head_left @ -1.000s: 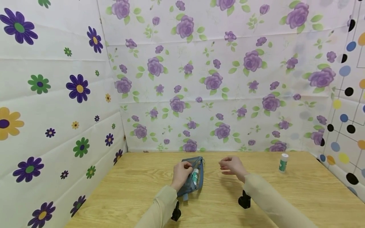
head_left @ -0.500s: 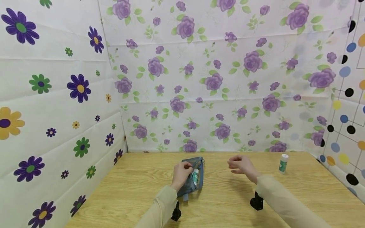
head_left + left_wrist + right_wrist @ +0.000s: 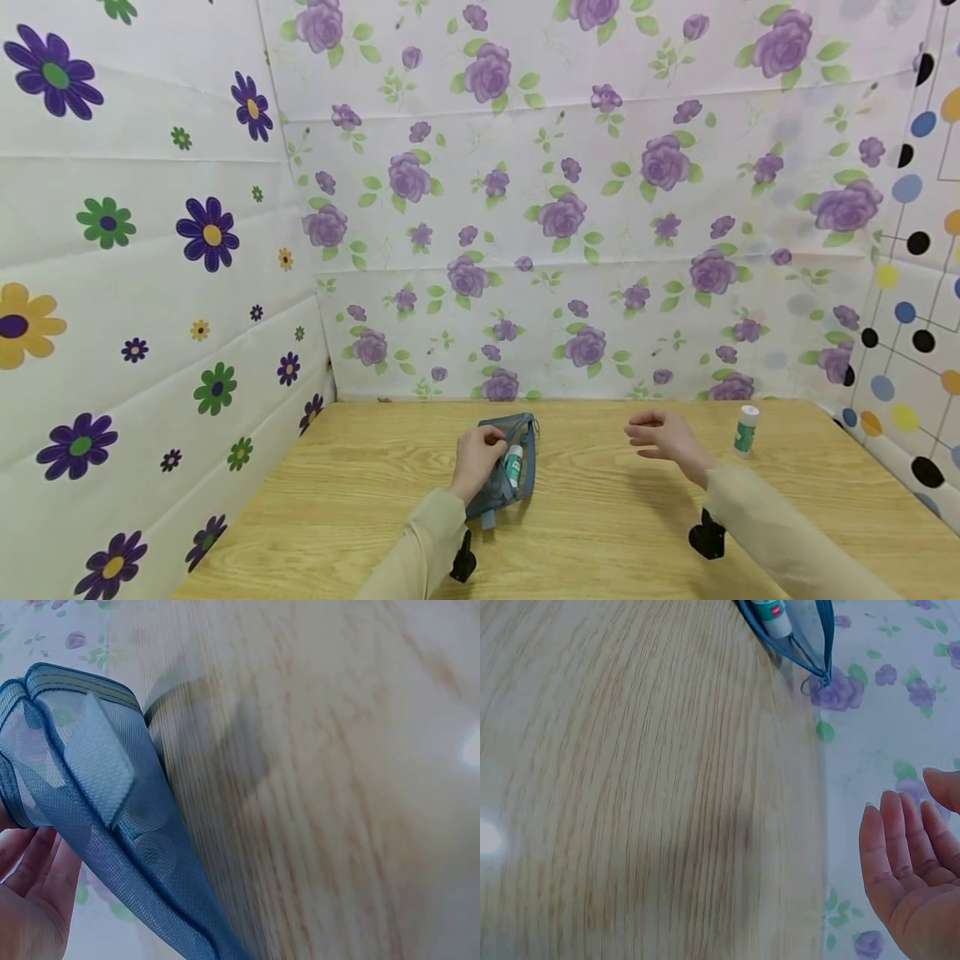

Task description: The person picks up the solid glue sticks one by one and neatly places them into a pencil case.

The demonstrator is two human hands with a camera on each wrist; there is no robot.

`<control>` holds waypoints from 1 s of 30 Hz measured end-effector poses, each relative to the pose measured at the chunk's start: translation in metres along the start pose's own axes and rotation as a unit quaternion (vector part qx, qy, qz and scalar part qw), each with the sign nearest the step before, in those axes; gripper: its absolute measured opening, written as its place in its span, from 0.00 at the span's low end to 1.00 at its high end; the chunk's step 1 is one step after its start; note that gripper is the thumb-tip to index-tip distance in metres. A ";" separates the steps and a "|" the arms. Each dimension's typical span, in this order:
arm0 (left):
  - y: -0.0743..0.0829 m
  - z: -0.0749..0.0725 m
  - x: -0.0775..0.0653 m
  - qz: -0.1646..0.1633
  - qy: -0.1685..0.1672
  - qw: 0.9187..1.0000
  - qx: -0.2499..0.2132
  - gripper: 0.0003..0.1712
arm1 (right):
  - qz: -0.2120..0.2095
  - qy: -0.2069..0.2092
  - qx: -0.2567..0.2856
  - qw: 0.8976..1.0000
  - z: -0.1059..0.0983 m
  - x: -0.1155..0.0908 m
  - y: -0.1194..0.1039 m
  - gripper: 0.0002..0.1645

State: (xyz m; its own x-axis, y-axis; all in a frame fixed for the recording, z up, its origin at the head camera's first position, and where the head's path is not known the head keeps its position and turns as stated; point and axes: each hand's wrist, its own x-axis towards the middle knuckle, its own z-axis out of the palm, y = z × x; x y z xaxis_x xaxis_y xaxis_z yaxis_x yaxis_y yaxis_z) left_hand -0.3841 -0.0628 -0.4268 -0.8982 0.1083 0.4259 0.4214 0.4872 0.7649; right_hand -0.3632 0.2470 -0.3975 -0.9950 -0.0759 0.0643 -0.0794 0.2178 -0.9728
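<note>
My left hand (image 3: pixel 476 460) pinches the rim of a blue mesh zip pouch (image 3: pixel 161 855) on the table, holding its mouth open. Inside leans a white-and-green glue stick (image 3: pixel 514 467), whose capped end (image 3: pixel 778 627) shows through the pouch mouth in the right wrist view. My right hand (image 3: pixel 667 437) is in the air over the table, right of the pouch, fingers loosely bent and nothing in them. Farther right, a second glue stick (image 3: pixel 745 432) stands upright on the table, apart from the right fingertips.
The wood-grain table (image 3: pixel 360 500) meets a rose-patterned back cloth (image 3: pixel 525 317). Flowered cloth (image 3: pixel 150 275) hangs at the left, and dotted cloth (image 3: pixel 907 375) at the right. Black wrist cameras (image 3: pixel 707 535) hang below both forearms.
My right hand has moved steadily rightward, away from the pouch and closer to the standing glue stick. The left hand and pouch have stayed in place.
</note>
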 end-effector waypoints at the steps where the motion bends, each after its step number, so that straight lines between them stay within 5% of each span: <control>1: 0.000 0.000 0.000 -0.001 -0.001 1.000 -0.001 0.05 | -0.001 0.001 -0.003 1.000 -0.003 -0.001 0.002 0.24; 30: -0.001 0.001 0.001 -0.006 0.000 1.000 0.010 0.04 | 0.006 0.052 -0.059 0.997 -0.084 -0.039 0.033 0.25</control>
State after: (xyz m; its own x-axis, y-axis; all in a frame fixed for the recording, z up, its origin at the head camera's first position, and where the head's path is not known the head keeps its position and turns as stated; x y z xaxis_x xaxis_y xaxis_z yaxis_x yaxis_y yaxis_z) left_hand -0.3854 -0.0620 -0.4280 -0.9032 0.1029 0.4166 0.4082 0.5053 0.7603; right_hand -0.3319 0.3390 -0.4130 -0.9963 0.0265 0.0822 -0.0689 0.3313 -0.9410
